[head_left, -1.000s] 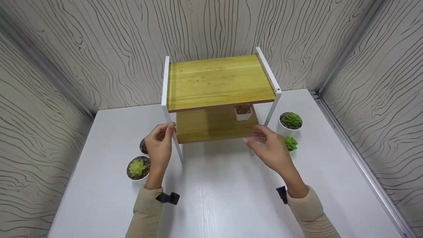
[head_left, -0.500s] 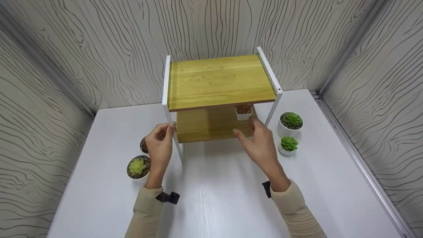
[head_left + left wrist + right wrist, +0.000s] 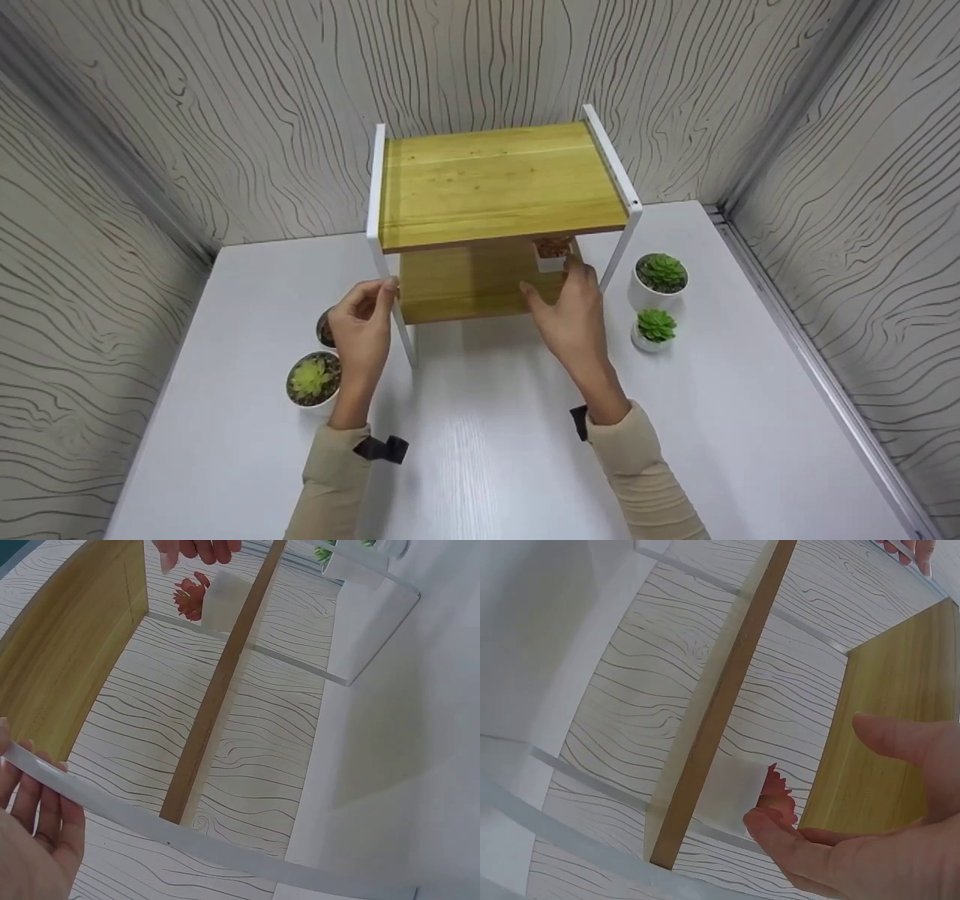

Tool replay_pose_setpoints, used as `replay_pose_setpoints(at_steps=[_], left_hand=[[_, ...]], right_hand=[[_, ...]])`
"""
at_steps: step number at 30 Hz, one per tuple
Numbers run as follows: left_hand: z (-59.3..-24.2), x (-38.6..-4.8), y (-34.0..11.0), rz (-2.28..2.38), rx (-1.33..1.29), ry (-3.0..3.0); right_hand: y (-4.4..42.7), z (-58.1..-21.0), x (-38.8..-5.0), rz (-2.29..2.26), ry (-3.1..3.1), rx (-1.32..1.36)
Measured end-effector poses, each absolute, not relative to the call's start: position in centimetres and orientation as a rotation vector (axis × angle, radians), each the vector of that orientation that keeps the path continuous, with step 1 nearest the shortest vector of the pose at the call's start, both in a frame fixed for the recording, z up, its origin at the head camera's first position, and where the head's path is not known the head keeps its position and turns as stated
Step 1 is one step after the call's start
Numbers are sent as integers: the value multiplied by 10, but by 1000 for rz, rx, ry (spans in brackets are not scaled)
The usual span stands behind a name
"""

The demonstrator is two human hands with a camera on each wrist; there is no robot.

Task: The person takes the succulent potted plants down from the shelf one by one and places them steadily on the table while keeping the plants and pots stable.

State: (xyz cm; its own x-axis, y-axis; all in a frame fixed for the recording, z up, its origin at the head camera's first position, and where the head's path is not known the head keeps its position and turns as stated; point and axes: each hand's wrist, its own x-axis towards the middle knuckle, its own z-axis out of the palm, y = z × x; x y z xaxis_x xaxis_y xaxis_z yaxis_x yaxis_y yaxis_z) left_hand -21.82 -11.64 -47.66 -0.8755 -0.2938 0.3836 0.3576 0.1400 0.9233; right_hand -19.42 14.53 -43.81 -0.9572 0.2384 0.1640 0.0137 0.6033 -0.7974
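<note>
A two-tier rack with wooden boards [image 3: 499,184] and white metal side frames stands on the white table. My left hand [image 3: 361,330] grips its left front post [image 3: 120,811], with fingers curled round the metal in the left wrist view. Towards the right end of the lower board [image 3: 457,289] sits a square white pot [image 3: 550,264] with a red succulent [image 3: 778,799]. My right hand [image 3: 574,319] is at the front of that board, thumb and fingers spread apart. Its fingertips are close to the pot; whether they touch it I cannot tell. The upper board partly covers the plant in the head view.
Right of the rack stand a larger potted green succulent [image 3: 660,279] and a smaller one [image 3: 654,330]. On the left are a potted yellow-green succulent [image 3: 313,380] and another round pot [image 3: 325,330], partly behind my left hand. Wood-grain-patterned walls [image 3: 480,67] surround the table.
My right hand has moved left and inward from beside the right front post to the white pot. My left hand keeps its hold on the left post.
</note>
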Motion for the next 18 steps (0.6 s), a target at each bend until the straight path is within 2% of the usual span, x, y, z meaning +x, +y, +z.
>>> replay_pose_setpoints(at_steps=[18], left_hand=[[-476,-216,-115,-1752,-30,-1980]], right_hand=[[140,-452,-215,1272,-2434,-278]])
